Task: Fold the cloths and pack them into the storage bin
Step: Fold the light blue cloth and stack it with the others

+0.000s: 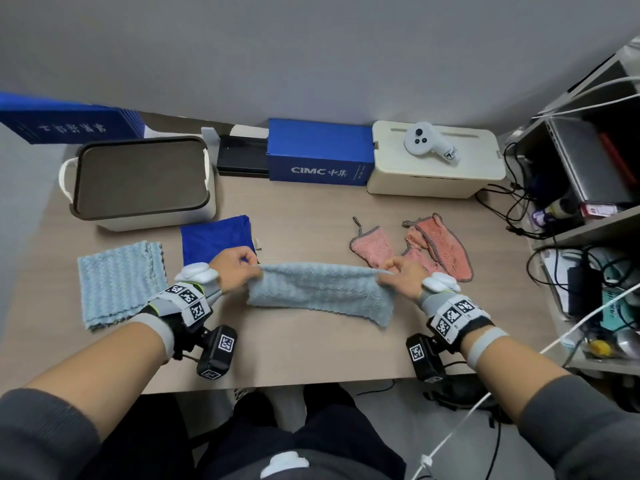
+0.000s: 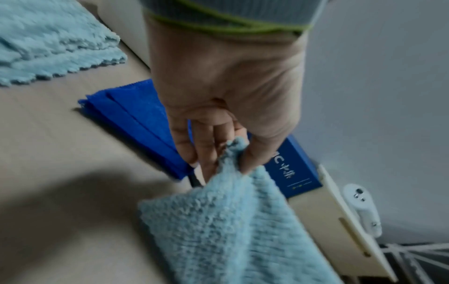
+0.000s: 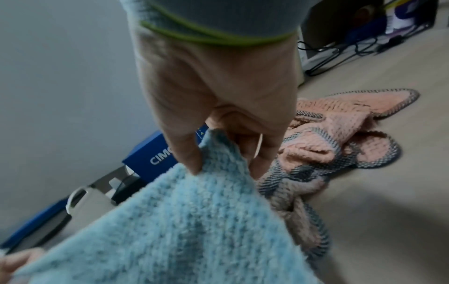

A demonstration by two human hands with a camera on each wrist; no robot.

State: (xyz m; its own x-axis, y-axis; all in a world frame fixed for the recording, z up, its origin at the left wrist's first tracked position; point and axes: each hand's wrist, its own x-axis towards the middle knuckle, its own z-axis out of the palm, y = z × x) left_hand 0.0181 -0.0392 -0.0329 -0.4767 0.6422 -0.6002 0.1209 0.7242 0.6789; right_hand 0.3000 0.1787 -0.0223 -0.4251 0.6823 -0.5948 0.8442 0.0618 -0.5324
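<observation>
A light blue fluffy cloth [image 1: 318, 292] hangs stretched between my two hands above the middle of the table, its lower edge on the tabletop. My left hand [image 1: 239, 268] pinches its left top corner [image 2: 233, 153]. My right hand [image 1: 398, 271] pinches the right top corner [image 3: 218, 151]. A folded light blue cloth [image 1: 119, 278] lies at the left. A folded dark blue cloth [image 1: 214, 239] lies behind my left hand. Crumpled pink cloths [image 1: 436, 247] with grey trim lie at the right. The white storage bin [image 1: 138, 178] with a dark inside stands at the back left.
Along the back edge stand a blue CIMC box [image 1: 318, 154] and a cream box [image 1: 436, 161] with a white controller [image 1: 429, 142] on top. A shelf [image 1: 588, 202] with cables and devices stands at the right. Another blue box [image 1: 69, 119] sits at the far left.
</observation>
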